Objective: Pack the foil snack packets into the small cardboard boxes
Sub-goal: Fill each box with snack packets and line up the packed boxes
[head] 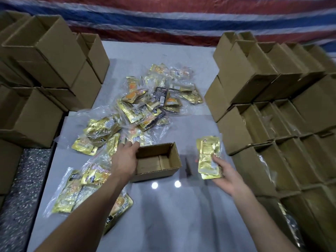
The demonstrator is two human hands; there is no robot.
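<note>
Glossy grey table [181,215] gives open room nearest. Right hand [225,173] pinches a flat stack of crinkled gold foil packets [209,157], just right of the open cardboard box [156,174]. Left hand [125,158] lies on its left rim, fingers fairly straight. Bagged packet pile [145,106] beyond; box stacks [263,88] crowd both sides.

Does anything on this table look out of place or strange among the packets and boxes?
A dark packet lies among the gold packets in the far pile, so it may be a different product. The open box stands upright and empty.
</note>
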